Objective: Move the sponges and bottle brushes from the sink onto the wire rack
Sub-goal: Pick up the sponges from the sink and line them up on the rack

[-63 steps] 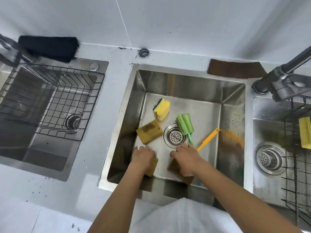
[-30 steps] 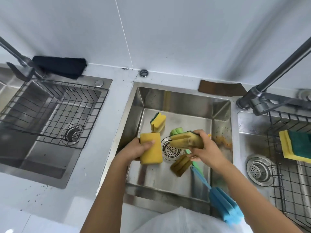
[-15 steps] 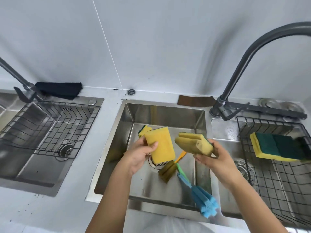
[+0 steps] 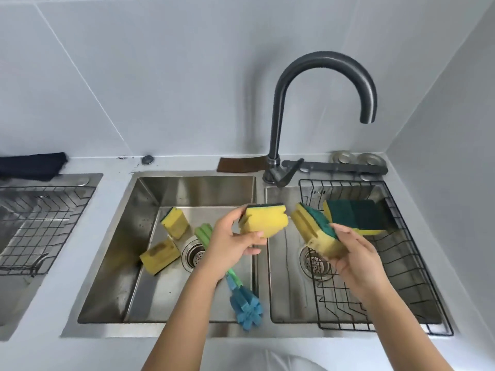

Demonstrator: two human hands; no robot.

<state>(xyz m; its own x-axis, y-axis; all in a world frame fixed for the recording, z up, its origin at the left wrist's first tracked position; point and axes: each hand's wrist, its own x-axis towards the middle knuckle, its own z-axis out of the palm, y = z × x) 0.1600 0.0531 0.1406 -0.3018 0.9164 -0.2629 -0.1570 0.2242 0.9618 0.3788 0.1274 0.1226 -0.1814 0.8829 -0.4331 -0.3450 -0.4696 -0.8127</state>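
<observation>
My left hand [image 4: 232, 243] grips a yellow sponge [image 4: 263, 220] above the divider between the two basins. My right hand [image 4: 353, 259] holds a yellow sponge with a green scouring face [image 4: 313, 231] over the right basin, beside the black wire rack [image 4: 417, 266]. One green-topped sponge [image 4: 356, 215] lies on that rack. In the middle sink [image 4: 120, 245] remain two yellow sponges [image 4: 175, 222] [image 4: 160, 255], a green bottle brush [image 4: 204, 232] and a blue bottle brush [image 4: 246, 307], partly hidden by my left arm.
A dark curved faucet [image 4: 278, 124] rises behind the basins. Another wire rack [image 4: 40, 226] sits over a sink at the left, with a dark cloth [image 4: 32, 166] behind it. A brown pad [image 4: 241, 165] lies on the counter behind the middle sink.
Both hands lifted a sponge each out of the middle sink and carried them rightward, toward the right rack. The view turned up and to the right.
</observation>
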